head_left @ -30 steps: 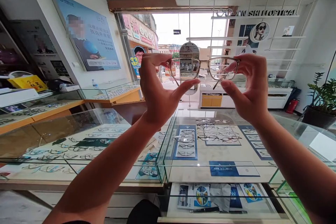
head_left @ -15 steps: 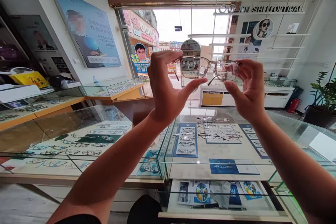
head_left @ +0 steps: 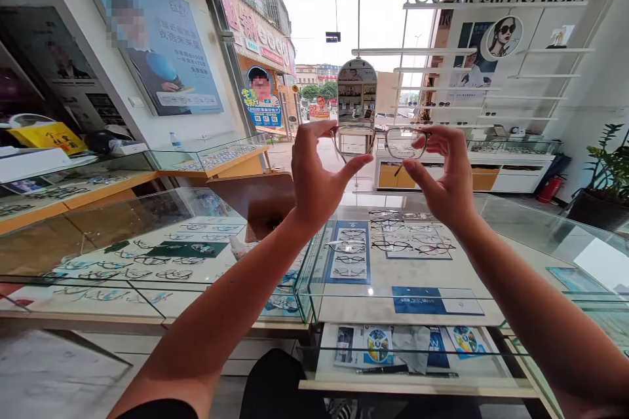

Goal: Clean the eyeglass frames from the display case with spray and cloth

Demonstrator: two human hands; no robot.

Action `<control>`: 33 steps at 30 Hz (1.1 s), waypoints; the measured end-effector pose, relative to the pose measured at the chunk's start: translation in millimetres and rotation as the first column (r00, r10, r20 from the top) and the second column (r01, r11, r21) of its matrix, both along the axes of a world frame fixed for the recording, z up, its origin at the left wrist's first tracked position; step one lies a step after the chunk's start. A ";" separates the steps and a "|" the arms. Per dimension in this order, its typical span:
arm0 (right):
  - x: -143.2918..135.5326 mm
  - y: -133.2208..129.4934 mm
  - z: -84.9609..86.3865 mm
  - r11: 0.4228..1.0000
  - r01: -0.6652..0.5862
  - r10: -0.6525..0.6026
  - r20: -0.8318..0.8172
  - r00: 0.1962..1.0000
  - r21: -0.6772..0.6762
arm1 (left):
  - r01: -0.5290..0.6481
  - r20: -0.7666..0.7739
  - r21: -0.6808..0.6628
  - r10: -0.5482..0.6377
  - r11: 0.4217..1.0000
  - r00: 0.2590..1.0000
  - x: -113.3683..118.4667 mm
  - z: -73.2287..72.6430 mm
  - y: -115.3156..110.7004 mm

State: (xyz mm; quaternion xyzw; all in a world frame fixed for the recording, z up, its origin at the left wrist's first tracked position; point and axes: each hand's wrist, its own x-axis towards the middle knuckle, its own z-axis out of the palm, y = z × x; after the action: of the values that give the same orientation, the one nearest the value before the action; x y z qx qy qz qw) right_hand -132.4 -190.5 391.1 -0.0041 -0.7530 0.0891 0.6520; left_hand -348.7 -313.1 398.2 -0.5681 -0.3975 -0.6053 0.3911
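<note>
A pair of thin-framed glasses (head_left: 379, 133) is held up in the air, its lenses side by side. My left hand (head_left: 322, 173) pinches the frame's left end between thumb and fingers. At the right end, my right hand (head_left: 445, 173) grips the frame the same way, its thumb below the lens. One temple arm hangs down beside the right thumb. Below the hands, several glasses lie on a blue and white tray (head_left: 364, 249) and beside it in the glass display case (head_left: 427, 277).
Another glass case (head_left: 187, 281) of glasses stands at the left. An open drawer (head_left: 417, 386) holds leaflets and a pen under the right case. Behind the hands are an arched mirror (head_left: 357, 88) and a brown box (head_left: 260, 200). A potted plant (head_left: 609, 173) stands far right.
Both hands and the glasses sit lower in view and closer together. The glasses look smaller, and the surroundings have shifted slightly upward.
</note>
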 end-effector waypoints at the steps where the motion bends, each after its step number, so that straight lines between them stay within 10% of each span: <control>1: -1.4 0.3 -9.1 0.999 0.010 -0.009 0.013 1.000 -0.035 | 0.003 0.023 -0.018 -0.003 1.000 1.000 -0.1 -9.7 1.9; 15: -12.2 -1.4 -159.9 0.950 0.027 0.002 0.094 0.996 -0.312 | 0.184 0.354 -0.166 -0.116 0.969 0.928 16.5 -164.8 7.9; 33: -20.9 11.9 -217.4 0.916 0.068 -0.050 0.055 0.997 -0.395 | 0.108 0.397 -0.194 -0.023 0.975 0.918 23.8 -217.9 35.1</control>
State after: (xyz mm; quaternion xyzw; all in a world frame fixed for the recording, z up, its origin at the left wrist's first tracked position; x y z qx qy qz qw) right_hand -153.3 -178.6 173.7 -0.1606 -0.7330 0.2198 0.6234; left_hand -324.9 -278.0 180.3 -0.4867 -0.5107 -0.6737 0.2202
